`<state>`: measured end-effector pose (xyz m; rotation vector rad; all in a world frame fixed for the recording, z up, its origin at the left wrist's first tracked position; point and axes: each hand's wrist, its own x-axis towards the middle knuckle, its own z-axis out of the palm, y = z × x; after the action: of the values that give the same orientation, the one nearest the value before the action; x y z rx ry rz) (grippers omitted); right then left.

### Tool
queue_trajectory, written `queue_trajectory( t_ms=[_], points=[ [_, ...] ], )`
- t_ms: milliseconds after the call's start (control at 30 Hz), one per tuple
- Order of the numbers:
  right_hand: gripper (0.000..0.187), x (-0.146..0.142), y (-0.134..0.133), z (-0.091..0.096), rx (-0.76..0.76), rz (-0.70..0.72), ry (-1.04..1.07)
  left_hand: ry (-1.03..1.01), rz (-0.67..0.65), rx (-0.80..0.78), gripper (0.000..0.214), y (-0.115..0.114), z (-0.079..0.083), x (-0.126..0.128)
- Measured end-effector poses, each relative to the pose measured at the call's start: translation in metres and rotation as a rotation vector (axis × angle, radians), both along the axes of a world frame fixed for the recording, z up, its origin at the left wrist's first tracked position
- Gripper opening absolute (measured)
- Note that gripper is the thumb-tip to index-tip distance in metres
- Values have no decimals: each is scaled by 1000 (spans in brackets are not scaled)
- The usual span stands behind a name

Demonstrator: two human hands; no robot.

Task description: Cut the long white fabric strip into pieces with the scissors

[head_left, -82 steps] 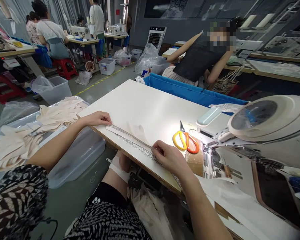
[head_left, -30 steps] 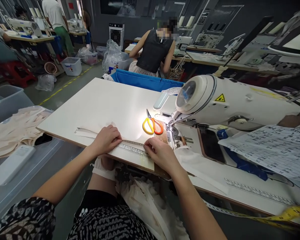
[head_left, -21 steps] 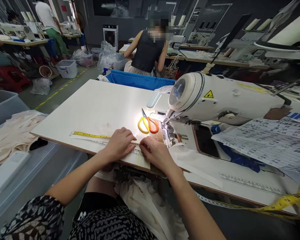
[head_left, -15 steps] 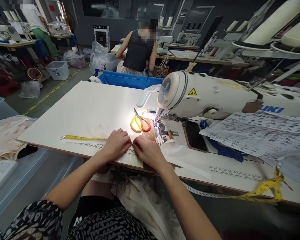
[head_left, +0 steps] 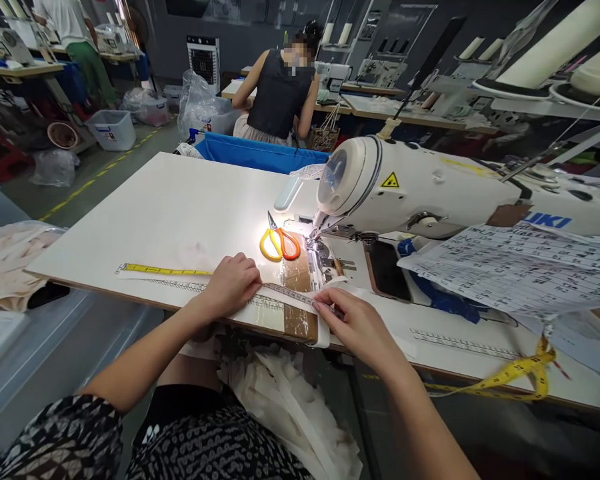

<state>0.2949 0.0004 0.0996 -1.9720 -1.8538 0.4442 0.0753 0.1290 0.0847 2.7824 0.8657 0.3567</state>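
A tape measure [head_left: 287, 292] runs along the front of the white table [head_left: 145, 207], its yellow end at the left. My left hand [head_left: 234, 283] is closed over it, fingers curled and pressed down near the middle. To the right, my right hand [head_left: 347, 317] pinches the tape between thumb and fingers. A white strip [head_left: 323, 333] lies under the tape and bends over the table edge beside my right hand; its full course is hidden. Just beyond my hands rest scissors [head_left: 290, 247] with one yellow and one orange handle.
A white sewing machine [head_left: 410, 187] stands at the right, with a phone [head_left: 387, 270] and a printed sheet [head_left: 510, 267] near it. The tape's yellow loop [head_left: 527, 373] hangs by the front edge. Pale fabric [head_left: 290, 407] lies over my lap. A person [head_left: 283, 93] sits beyond a blue bin [head_left: 260, 155].
My right hand has moved right along the tape, away from my left hand, exposing a stretch of tape and the brown patch on the table. My left hand stays nearly in place.
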Motion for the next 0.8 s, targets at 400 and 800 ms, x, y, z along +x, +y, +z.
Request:
queue_trajectory(
  t_ms=[400, 800],
  points=[
    [13, -2, 5, -13, 47, 6, -220, 18, 2, 14, 17, -2, 2, -2],
    [13, -4, 12, -5, -34, 98, -301, 33, -28, -18, 15, 3, 5, -2]
  ],
)
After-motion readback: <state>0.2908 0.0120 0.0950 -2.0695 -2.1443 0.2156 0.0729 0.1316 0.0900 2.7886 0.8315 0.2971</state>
